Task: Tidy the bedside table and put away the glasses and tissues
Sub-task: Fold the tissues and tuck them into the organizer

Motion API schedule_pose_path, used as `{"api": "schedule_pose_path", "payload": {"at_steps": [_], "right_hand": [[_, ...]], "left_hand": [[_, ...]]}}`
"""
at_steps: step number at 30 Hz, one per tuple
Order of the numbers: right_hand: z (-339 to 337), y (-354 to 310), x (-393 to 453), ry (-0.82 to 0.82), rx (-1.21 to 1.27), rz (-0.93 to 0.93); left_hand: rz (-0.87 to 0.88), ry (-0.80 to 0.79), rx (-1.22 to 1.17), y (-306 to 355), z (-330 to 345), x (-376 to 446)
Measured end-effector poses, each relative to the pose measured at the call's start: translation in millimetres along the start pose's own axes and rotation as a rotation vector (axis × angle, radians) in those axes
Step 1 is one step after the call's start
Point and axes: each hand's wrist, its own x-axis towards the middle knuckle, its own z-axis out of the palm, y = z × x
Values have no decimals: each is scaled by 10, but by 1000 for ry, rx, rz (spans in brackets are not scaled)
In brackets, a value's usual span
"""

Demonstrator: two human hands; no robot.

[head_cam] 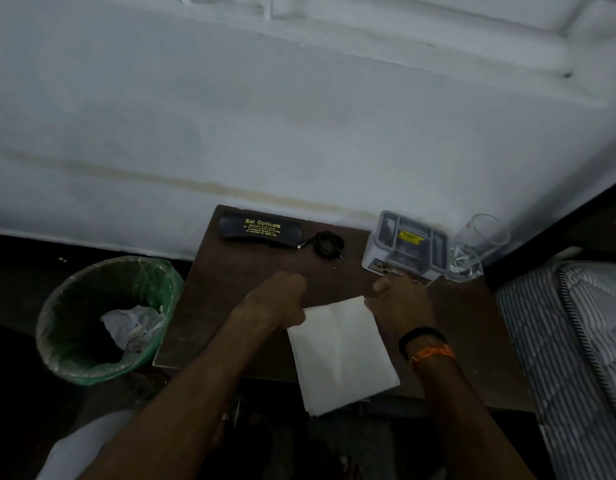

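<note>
Both hands are pinching the far corners of the tissue, left hand and right hand, on the near table. The glasses case is lying shut far back (glasses probably inside). One crumpled tissue is sitting in the bin; folding is left.

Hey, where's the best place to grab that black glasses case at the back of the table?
Take the glasses case across its narrow width at the middle, coming from above. It lies flat and long along the wall, so probably only the top and front are open to a grip; the coiled cable crowds its right end.
</note>
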Motion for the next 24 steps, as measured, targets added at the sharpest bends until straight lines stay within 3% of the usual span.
{"api": "schedule_pose_path", "payload": {"at_steps": [2,6,15,24], "right_hand": [[56,111,-110,-106,95,40],[244,173,-165,-215,-16,46],[388,199,-111,-113,66,-8],[476,-120,22,107,-7,-102]], "left_hand": [[-2,9,25,13,29,-17],[-17,-16,55,82,77,-7],[0,-1,115,100,123,39],[-61,241,-46,-167,-159,40]]}}
